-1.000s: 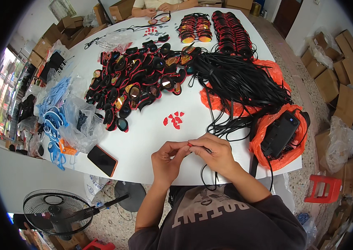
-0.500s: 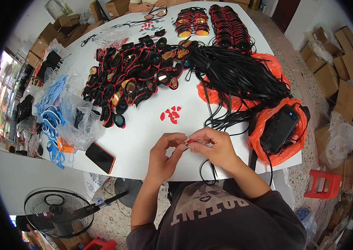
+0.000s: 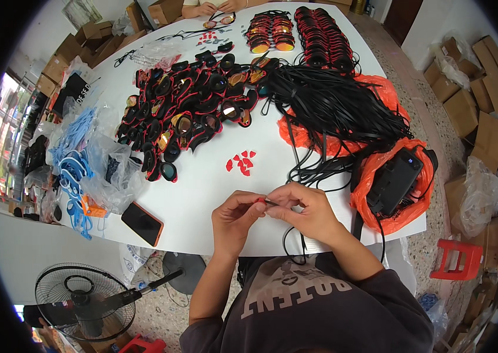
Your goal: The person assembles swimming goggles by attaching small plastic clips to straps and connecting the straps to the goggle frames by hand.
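Observation:
Over the near edge of the table, my left hand (image 3: 231,222) pinches a small red piece (image 3: 260,200) between thumb and fingers. My right hand (image 3: 309,214) is closed on a thin black strap (image 3: 271,203), whose end meets the red piece; whether it passes through is too small to tell. A loop of black strap (image 3: 286,240) hangs below the right hand. Just beyond my hands lie several loose red pieces (image 3: 242,164). Farther back is a heap of swim goggles (image 3: 184,106) with red-edged black frames, and right of it a bundle of black straps (image 3: 331,97).
Orange-red bags (image 3: 358,197) lie under the straps and hold a black device (image 3: 396,182). To the left are a phone (image 3: 142,223), blue straps (image 3: 72,170) and clear plastic bags (image 3: 114,182). Stacked goggles (image 3: 325,41) stand far back, near another person's hands (image 3: 216,8). A fan (image 3: 84,300) stands lower left.
The red piece has shifted left, from between both hands' fingertips into my left fingertips. More black strap now shows at my right fingertips.

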`<action>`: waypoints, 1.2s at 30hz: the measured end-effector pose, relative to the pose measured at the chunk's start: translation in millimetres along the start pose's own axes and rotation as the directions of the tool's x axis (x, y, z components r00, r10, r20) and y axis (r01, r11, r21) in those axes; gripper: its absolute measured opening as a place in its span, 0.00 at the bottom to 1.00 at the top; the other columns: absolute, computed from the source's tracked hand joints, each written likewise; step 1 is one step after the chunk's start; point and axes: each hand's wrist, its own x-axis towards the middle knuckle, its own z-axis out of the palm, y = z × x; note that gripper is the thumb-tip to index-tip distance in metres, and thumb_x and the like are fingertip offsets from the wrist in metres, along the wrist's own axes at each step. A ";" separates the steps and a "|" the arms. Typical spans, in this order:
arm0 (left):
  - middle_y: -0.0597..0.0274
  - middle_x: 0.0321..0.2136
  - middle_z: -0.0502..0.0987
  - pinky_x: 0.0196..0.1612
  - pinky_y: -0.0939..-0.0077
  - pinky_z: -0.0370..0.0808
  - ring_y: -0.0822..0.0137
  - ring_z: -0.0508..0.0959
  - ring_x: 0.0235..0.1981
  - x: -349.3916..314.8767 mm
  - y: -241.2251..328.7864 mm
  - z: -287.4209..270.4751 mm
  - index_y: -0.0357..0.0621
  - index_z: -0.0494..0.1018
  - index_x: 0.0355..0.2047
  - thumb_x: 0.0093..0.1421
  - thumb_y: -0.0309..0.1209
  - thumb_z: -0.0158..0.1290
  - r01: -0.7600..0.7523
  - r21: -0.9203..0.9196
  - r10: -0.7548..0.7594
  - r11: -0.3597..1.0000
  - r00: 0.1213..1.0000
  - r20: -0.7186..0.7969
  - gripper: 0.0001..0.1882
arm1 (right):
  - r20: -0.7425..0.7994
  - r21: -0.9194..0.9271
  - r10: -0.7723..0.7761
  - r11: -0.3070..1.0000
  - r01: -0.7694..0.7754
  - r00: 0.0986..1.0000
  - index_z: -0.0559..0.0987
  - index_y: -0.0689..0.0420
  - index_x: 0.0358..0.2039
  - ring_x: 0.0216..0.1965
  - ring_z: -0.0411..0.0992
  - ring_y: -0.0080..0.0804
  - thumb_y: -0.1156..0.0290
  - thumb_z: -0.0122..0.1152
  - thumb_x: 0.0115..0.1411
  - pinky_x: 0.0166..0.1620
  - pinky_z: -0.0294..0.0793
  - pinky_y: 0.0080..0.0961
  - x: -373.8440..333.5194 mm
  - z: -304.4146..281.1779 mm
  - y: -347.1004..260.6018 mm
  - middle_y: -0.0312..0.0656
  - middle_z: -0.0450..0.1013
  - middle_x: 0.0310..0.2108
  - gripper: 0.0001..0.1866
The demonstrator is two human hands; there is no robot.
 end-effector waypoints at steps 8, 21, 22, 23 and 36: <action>0.61 0.32 0.76 0.35 0.82 0.73 0.74 0.75 0.31 -2.0 3.9 -1.1 0.36 0.76 0.33 0.55 0.20 0.56 0.014 0.032 -0.016 0.999 0.998 0.063 0.05 | 0.019 0.088 0.110 0.990 -0.111 0.994 0.75 0.63 0.31 0.23 0.73 0.20 0.77 0.59 0.56 0.27 0.72 0.16 -4.7 1.6 -6.5 0.37 0.74 0.23 0.04; 0.59 0.33 0.76 0.37 0.79 0.74 0.71 0.76 0.34 -1.7 14.5 -2.8 0.36 0.76 0.34 0.53 0.16 0.56 -0.081 0.164 0.059 0.983 0.989 0.135 0.08 | 0.094 0.396 0.239 0.881 -0.257 0.966 0.74 0.64 0.31 0.24 0.73 0.21 0.75 0.57 0.58 0.30 0.74 0.17 -9.7 1.7 1.9 0.38 0.75 0.25 0.05; 0.59 0.33 0.76 0.37 0.79 0.74 0.71 0.76 0.34 -1.7 14.3 -1.9 0.36 0.76 0.34 0.53 0.16 0.56 -0.083 0.164 0.061 0.983 0.989 0.136 0.08 | 0.093 0.396 0.238 0.882 -0.255 0.967 0.74 0.64 0.31 0.24 0.73 0.21 0.75 0.57 0.58 0.30 0.74 0.17 -10.1 1.1 0.9 0.38 0.75 0.25 0.05; 0.59 0.33 0.76 0.36 0.80 0.74 0.72 0.76 0.34 -2.3 13.8 -1.5 0.36 0.76 0.34 0.53 0.17 0.56 -0.048 0.144 0.030 0.988 0.991 0.127 0.08 | 0.092 0.334 0.218 0.913 -0.236 0.972 0.74 0.64 0.31 0.24 0.73 0.20 0.75 0.57 0.58 0.29 0.74 0.17 -10.8 0.9 -0.6 0.38 0.75 0.25 0.05; 0.61 0.31 0.76 0.34 0.81 0.73 0.74 0.76 0.32 -2.7 20.7 -7.7 0.40 0.78 0.36 0.52 0.18 0.57 -0.120 0.434 0.074 0.893 0.990 0.122 0.10 | 0.024 0.220 0.232 0.948 -0.232 0.972 0.75 0.64 0.29 0.22 0.73 0.20 0.76 0.60 0.56 0.27 0.72 0.15 -10.4 8.7 -4.6 0.37 0.74 0.22 0.05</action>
